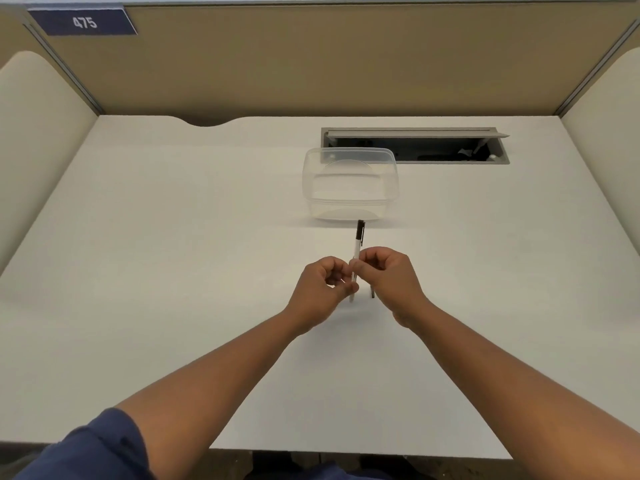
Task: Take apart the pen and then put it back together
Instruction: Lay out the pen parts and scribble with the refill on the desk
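A white pen (356, 251) with a black cap and clip at its far end is held above the white desk (173, 237), pointing away from me. My left hand (320, 292) pinches the pen's near part between thumb and fingers. My right hand (388, 278) grips the barrel just beyond that, thumb and forefinger touching it. A short dark piece (373, 293) pokes out below my right hand; what it is cannot be made out. The pen's near tip shows just below my left fingers.
A clear plastic container (349, 183) stands on the desk just beyond the pen's cap. Behind it an open grey cable tray (415, 145) is sunk into the desk. Tan partition walls close off the back and both sides.
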The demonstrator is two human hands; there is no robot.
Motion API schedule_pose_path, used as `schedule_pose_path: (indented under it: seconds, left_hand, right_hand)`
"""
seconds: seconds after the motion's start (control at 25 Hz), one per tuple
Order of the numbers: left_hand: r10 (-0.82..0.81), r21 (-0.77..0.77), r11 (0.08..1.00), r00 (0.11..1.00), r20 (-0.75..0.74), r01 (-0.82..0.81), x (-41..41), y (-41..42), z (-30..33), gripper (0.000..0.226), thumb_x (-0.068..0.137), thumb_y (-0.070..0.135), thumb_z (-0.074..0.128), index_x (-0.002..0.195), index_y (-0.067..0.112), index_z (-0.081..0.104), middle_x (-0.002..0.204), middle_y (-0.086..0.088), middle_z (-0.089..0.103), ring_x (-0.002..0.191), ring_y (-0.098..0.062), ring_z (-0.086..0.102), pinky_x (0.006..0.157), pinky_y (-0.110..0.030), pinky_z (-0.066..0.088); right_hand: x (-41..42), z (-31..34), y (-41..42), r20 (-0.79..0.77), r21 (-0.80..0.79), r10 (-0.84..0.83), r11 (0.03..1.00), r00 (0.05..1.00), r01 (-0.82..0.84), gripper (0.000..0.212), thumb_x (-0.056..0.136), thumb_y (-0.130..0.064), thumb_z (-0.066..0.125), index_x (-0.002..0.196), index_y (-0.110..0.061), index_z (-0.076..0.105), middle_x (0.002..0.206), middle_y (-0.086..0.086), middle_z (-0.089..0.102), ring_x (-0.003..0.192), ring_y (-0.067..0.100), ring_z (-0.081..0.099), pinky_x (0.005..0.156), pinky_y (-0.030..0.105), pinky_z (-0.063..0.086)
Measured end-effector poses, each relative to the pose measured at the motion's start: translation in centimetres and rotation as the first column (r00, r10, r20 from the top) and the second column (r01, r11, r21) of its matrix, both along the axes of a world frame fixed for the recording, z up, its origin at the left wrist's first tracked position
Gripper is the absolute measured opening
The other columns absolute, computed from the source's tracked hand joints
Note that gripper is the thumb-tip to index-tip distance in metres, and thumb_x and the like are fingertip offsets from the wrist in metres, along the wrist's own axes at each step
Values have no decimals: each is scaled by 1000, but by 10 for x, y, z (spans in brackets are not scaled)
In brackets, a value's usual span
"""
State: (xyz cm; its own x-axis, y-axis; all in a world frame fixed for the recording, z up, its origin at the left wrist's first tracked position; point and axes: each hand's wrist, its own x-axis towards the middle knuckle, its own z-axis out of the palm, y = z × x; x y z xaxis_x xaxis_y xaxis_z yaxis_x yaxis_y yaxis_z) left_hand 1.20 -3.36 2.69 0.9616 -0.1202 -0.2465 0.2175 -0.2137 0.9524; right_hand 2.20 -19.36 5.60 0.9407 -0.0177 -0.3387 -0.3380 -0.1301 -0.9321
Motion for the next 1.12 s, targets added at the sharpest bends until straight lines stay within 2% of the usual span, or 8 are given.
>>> schedule_pose_path:
  seconds: [0.12,0.24,0.36,0.52,0.68,0.88,1.0,1.12]
  left_hand:
    - [-96,281,958,989,113,61,4,1,-12,17,86,20,76,101,24,67,99,10,71,90,-7,63,80,-23,49]
    - [-260,679,732,944,202,57,10,13,-31,27,93,29,66,120,30,66,130,10,61,121,-16,54,100,-39,44]
    - [-367,817,577,891,267,-7,15,28,-48,37,96,34,60,133,29,60,147,2,52,141,-25,41,107,-48,34]
    - [-437,900,435,870,228,-17,27,44,-66,44,99,44,48,138,28,55,150,-2,50,144,-30,38,112,-54,30]
    - [-436,896,443,867,240,-25,25,53,-82,47,100,47,36,138,28,55,149,-2,52,141,-30,43,111,-52,33]
    - [-413,877,479,870,268,-43,25,54,-90,43,102,43,41,141,30,53,152,0,49,144,-27,38,114,-50,28]
    - [-413,877,478,869,272,-47,24,54,-91,43,102,43,42,142,30,53,152,1,49,145,-26,37,115,-50,27]
    - [-404,872,486,869,285,-60,24,54,-92,42,102,42,44,141,30,54,151,1,50,144,-26,38,115,-49,26]
  right_hand:
    - [4,-3,1,134,-233,73,972,988,-40,6,84,-21,72,82,-16,69,71,4,66,60,12,52,57,28,45]
    - [7,-7,-1,216,-306,59,952,974,10,3,88,-18,69,91,-18,67,78,-2,71,71,12,64,69,29,54]
    - [6,-9,-2,216,-314,53,949,975,18,6,90,-15,65,94,-18,63,81,-8,72,75,6,67,70,23,54]
    - [5,-13,-1,253,-354,85,935,964,10,5,92,-14,60,93,-17,57,69,-11,70,64,11,64,63,29,53]
    - [1,-22,0,349,-430,173,903,921,-7,7,95,-17,60,101,-18,56,83,-9,71,81,8,69,76,35,57]
    - [2,-29,-1,330,-460,199,887,923,-26,8,96,-23,58,97,-20,51,80,-4,68,78,18,68,76,46,56]
    - [3,-31,-3,300,-466,223,882,927,-62,8,98,-27,54,98,-20,50,82,2,68,78,23,66,76,49,55]
    - [3,-32,-2,337,-474,259,877,905,-75,8,98,-27,52,101,-20,53,82,2,68,78,25,66,75,49,55]
